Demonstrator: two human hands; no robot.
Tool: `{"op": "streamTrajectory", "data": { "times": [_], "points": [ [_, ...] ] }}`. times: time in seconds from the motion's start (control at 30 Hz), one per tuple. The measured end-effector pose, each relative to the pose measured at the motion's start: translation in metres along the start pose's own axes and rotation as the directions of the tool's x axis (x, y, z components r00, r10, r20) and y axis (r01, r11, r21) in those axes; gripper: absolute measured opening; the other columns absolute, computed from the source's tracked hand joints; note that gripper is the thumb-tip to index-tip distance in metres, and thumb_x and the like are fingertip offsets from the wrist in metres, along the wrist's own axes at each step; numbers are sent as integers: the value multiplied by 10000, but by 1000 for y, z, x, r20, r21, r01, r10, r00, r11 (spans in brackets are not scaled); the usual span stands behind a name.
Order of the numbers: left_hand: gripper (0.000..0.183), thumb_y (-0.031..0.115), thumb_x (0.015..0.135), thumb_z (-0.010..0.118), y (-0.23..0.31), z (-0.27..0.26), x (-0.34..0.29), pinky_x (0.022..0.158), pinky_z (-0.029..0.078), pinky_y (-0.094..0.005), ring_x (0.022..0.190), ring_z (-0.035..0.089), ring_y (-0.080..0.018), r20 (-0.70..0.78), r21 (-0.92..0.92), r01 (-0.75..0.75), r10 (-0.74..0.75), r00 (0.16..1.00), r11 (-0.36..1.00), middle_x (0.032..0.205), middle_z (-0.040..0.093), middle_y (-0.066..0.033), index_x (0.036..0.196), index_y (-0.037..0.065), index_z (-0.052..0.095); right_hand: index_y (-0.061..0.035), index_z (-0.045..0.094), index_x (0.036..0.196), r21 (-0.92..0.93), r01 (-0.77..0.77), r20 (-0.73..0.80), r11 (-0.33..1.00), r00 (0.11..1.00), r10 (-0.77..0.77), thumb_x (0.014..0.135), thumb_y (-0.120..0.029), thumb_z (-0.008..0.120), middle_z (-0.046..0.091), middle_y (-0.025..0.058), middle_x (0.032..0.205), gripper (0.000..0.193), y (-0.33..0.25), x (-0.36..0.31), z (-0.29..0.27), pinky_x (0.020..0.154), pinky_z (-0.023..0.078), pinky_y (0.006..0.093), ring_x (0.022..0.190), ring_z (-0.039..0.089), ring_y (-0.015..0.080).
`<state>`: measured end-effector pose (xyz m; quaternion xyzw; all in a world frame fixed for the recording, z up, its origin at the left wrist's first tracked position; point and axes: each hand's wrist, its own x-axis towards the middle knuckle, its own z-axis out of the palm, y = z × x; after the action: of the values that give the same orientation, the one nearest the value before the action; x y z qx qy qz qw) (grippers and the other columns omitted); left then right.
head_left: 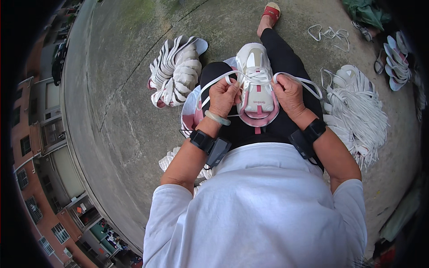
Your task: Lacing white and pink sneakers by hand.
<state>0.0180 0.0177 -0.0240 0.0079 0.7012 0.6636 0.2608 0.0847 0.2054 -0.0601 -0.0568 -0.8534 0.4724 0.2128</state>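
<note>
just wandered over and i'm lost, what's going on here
Someone in a white short-sleeved shirt has a flat white shoelace in both hands, the left hand and right hand on either side of a white-and-pink sneaker. It rests on their lap, toe pointing away. Overlapping white-and-pink shoes lie on grey concrete at left; a heap of long white laces lies at right.

The shoe (258, 96) lies on the lap (283, 127), laces (364, 118) heaped right.

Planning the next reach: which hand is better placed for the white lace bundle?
Likely the right hand: it's nearer the lace bundle. The left hand is across the shoe; both hold lace.
</note>
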Motion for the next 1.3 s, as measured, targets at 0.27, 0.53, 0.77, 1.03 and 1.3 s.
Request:
{"op": "streamTrajectory", "data": {
  "times": [0.27,0.53,0.77,1.03,1.3],
  "points": [
    [67,47,843,520,-10,10,9,458,355,-186,509,454,-45,-66,55,-89,93,993,994,598,521,17,797,19,559,0,469,965,135,-273,204,953,948,242,786,-70,596,580,60,698,230,14,-4,-11,575,455,230,616,549,87],
    [108,118,732,614,-15,15,11,511,435,-306,491,545,-199,97,775,-382,502,859,503,609,586,-104,759,27,562,-12,453,911,296,-342,158,892,938,307,799,-90,578,596,76,651,185,13,-2,-8,524,454,234,559,568,112],
    [371,288,647,747,6,12,8,431,399,-303,435,501,-210,5,682,-294,398,917,669,477,458,-55,725,46,477,-19,485,844,372,-426,172,825,905,390,816,-93,571,573,39,624,117,3,-1,-19,483,428,216,524,515,58],
    [390,252,672,698,17,3,-6,573,458,-340,623,572,-282,342,781,-473,356,870,407,756,554,-124,954,19,561,-42,575,791,-63,106,112,992,989,-99,706,-81,630,539,65,642,109,-32,9,-10,502,434,323,569,563,218],
    [266,110,727,594,-5,-11,7,593,469,-267,628,583,-163,249,536,-399,312,917,744,728,599,-119,952,-31,587,-71,566,675,-330,313,369,890,911,-184,681,-147,601,501,77,694,84,-44,22,25,611,415,396,713,552,268]
  ]
}}
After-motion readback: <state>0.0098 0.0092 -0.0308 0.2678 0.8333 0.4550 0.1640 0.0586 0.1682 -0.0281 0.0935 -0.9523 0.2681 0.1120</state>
